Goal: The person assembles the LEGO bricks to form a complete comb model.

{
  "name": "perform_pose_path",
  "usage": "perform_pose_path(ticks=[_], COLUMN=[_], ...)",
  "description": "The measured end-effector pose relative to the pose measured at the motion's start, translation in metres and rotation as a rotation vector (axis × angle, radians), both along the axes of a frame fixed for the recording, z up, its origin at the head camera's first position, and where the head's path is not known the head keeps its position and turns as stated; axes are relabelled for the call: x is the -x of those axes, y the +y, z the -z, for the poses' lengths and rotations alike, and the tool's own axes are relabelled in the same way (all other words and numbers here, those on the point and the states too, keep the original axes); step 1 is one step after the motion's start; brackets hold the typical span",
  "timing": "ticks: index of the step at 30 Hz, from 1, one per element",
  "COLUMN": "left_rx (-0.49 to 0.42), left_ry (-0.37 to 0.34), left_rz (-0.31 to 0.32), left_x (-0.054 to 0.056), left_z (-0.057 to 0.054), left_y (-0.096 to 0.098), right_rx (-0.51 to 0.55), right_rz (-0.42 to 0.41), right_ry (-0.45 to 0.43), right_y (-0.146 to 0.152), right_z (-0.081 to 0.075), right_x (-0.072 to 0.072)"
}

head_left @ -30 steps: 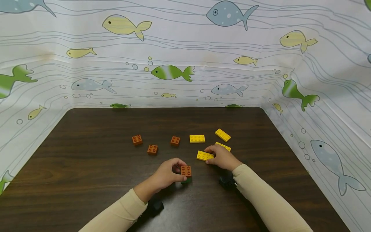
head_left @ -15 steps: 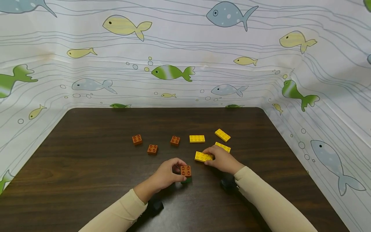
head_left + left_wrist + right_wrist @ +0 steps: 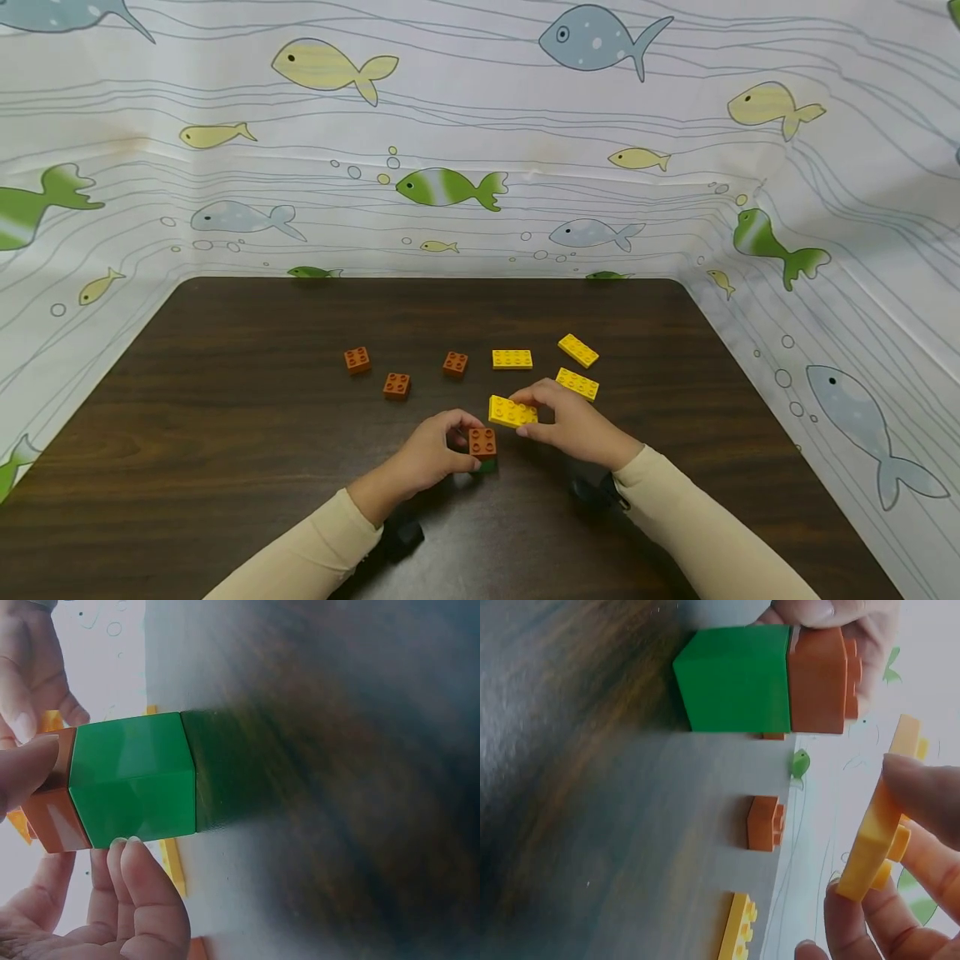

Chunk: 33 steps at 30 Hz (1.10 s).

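My left hand point(image 3: 429, 454) pinches an orange-brown square brick point(image 3: 482, 442) that sits on top of a taller green block point(image 3: 135, 780). In the left wrist view the green block stands on the table, thumb on the brown brick and fingertips against the green side. My right hand point(image 3: 573, 423) pinches a yellow two-by-four brick point(image 3: 513, 412) between thumb and fingers, studs facing up. The right wrist view shows this yellow brick point(image 3: 877, 821) tilted and held off the table, apart from the brown brick point(image 3: 817, 682) on the green block point(image 3: 739, 679).
Three loose brown bricks lie to the left and middle: one far left point(image 3: 357, 360), one nearer point(image 3: 397, 386), one central point(image 3: 454, 363). Three yellow bricks lie to the right, including one by the right hand point(image 3: 577, 383). A fish-patterned curtain point(image 3: 465, 108) borders the dark table point(image 3: 225, 467).
My right hand has lifted the yellow brick off the table and brought it left and nearer, toward the brown-and-green stack. The left hand stays in place.
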<state>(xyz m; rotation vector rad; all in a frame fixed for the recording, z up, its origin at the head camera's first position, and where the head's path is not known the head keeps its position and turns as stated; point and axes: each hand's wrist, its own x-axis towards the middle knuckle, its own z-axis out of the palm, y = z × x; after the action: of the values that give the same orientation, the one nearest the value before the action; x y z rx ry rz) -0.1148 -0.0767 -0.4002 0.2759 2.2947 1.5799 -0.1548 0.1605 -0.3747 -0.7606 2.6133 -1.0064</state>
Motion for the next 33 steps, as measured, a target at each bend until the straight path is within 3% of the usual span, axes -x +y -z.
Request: perform_pose_path(ticks=[13, 33], left_rx=[0.027, 0.001], left_ry=[0.004, 0.011], left_rz=[-0.001, 0.008], left_x=[0.001, 0.003], left_z=[0.001, 0.004], left_y=[0.001, -0.001], right_rx=[-0.002, -0.050], right_rz=[-0.076, -0.153], right_ry=[0.046, 0.047], right_y=[-0.009, -0.016], right_z=[-0.004, -0.010], right_x=[-0.015, -0.018])
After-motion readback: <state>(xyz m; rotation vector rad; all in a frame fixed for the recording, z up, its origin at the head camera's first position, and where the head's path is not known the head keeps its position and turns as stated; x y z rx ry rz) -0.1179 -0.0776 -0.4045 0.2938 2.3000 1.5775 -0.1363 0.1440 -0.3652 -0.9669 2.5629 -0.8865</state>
